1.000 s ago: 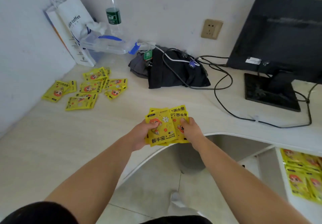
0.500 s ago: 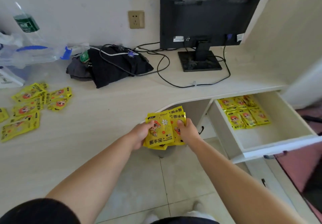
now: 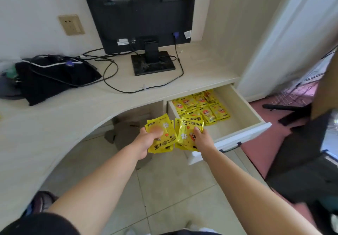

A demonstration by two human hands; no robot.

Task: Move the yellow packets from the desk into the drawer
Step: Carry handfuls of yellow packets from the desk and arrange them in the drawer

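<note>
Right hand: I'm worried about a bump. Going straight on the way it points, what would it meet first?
Probably the loose packets lying in the drawer. The right hand, gripping its held stack, points over the drawer's left edge, though depth is unclear.

The yellow packets (image 3: 165,125) were seen to be of glossy plastic film. The desk (image 3: 54,125) was finished in pale, matt wood grain; the monitor (image 3: 139,11) was cased in matt black plastic.
</note>
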